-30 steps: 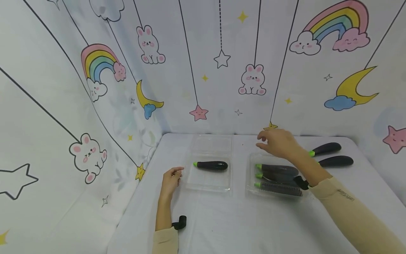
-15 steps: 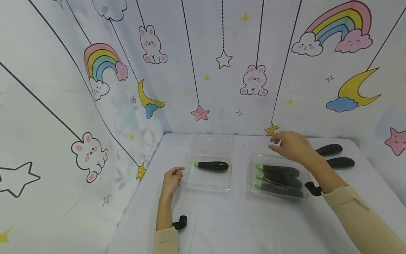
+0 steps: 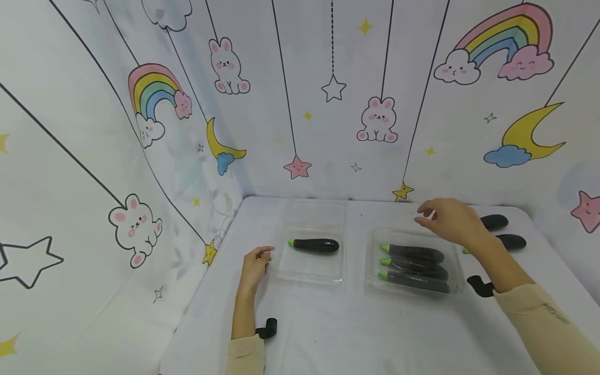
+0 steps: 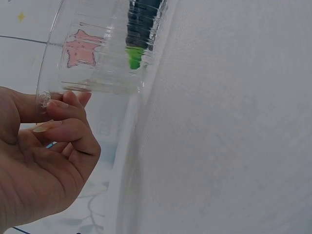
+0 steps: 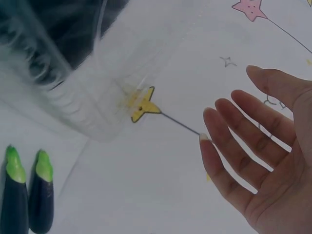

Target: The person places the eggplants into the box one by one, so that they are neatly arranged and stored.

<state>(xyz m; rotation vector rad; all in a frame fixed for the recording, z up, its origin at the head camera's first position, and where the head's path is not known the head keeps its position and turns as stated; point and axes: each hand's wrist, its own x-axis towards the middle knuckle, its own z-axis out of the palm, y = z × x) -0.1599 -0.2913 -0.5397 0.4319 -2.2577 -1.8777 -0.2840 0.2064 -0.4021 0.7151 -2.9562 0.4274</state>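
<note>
My left hand [image 3: 254,268] is at the left edge of an opened clear plastic box [image 3: 304,273], pinching its rim with thumb and fingers in the left wrist view. One dark eggplant [image 3: 315,245] with a green stem end lies inside. At the right, a second clear box [image 3: 375,284], its lid down, holds several eggplants [image 3: 414,281] side by side. My right hand [image 3: 451,221] hovers over that box's far right corner. In the right wrist view its fingers are spread and gently bent, with nothing in them.
Two loose eggplants [image 3: 512,241] lie on the white tabletop [image 3: 328,333] right of the second box, partly hidden by the right forearm. The opened lid [image 3: 315,214] lies flat toward the back. A patterned curtain [image 3: 262,104] rises behind the table's far edge.
My right hand has moved rightward, from the back of the second box toward its far right corner and the loose eggplants. The left hand and the eggplants have stayed in place.
</note>
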